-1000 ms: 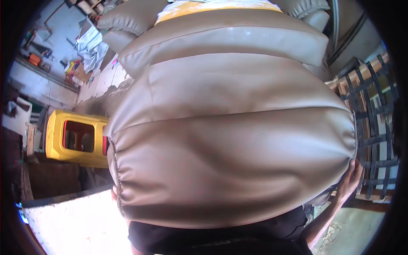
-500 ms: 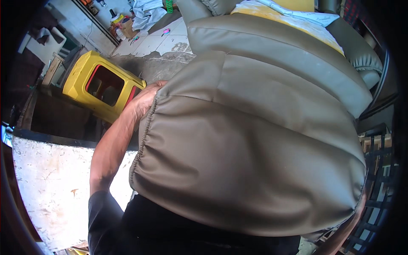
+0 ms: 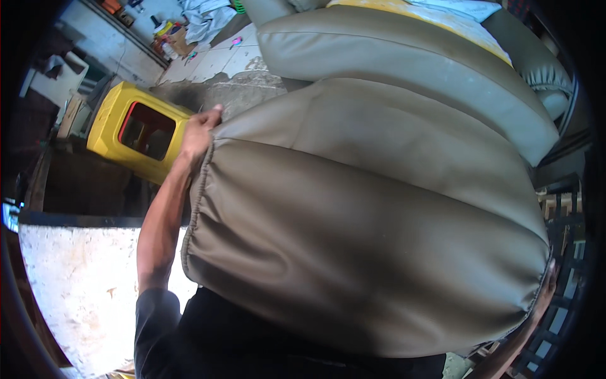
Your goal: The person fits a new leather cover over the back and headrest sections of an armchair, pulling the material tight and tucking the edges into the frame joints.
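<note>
A large brown-grey padded leatherette cushion (image 3: 366, 234), with gathered seams on both sides, fills the middle of the view, held against my dark-shirted body. My left hand (image 3: 201, 126) grips its upper left corner, fingers partly hidden by the edge. My right hand (image 3: 548, 284) holds the far right side low down, mostly hidden behind the cushion. Just beyond lies a curved piece (image 3: 391, 57) of the same upholstery, beside padded arm pieces (image 3: 530, 69) and yellow foam with white patches (image 3: 420, 25).
A yellow plastic shell with red-edged openings (image 3: 110, 126) sits at left, above a white scuffed board (image 3: 82, 278). Tools and bottles (image 3: 170, 41), crumpled cloth (image 3: 208, 16) and a pink tape (image 3: 237, 41) lie on tiles at back left. A frame with dark webbing (image 3: 565, 221) stands at right.
Over the last second my view turned, and my left hand rose into sight at the cushion's upper left corner. Since half a second ago, hand and cushion edge have shifted slightly left.
</note>
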Available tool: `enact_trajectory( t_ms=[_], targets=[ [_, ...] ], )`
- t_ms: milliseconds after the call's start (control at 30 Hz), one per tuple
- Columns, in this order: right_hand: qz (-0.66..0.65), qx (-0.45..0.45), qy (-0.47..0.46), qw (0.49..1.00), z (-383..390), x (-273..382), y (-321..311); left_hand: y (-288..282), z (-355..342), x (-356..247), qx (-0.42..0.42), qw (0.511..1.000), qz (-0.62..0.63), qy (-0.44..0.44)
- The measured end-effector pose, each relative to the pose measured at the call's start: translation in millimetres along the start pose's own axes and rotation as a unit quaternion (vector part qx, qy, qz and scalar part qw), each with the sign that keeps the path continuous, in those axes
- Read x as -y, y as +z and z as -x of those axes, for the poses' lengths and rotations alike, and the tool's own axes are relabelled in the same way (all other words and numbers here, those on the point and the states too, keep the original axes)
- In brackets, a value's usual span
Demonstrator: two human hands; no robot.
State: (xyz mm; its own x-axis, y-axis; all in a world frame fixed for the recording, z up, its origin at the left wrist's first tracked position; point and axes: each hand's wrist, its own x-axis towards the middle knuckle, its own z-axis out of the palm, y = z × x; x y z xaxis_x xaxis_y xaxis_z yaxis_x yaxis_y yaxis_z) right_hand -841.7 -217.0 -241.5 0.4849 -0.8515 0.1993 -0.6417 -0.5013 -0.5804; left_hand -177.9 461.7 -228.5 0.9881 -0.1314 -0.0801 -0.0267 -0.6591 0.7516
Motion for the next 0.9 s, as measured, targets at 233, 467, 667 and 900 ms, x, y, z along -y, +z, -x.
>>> enact_trajectory(
  t_ms=[233, 467, 667, 900],
  targets=[
    [0.009, -0.194, 0.137, 0.971, 42, 180, 35, -30, 100, -46, -0.068, 0.995, -0.042, -0.059],
    [0.079, -0.043, 0.139, 0.986, 53, 207, 16, -33, 90, -26, 0.104, 0.976, -0.081, 0.170],
    [-0.095, -0.094, 0.114, 0.985, 55, 207, 27, -59, 101, -56, 0.003, 0.963, 0.271, 0.001],
    [0.017, -0.093, 0.063, 0.994, 67, 209, 31, -51, 41, -10, 0.035, 0.984, 0.011, 0.173]
  ],
)
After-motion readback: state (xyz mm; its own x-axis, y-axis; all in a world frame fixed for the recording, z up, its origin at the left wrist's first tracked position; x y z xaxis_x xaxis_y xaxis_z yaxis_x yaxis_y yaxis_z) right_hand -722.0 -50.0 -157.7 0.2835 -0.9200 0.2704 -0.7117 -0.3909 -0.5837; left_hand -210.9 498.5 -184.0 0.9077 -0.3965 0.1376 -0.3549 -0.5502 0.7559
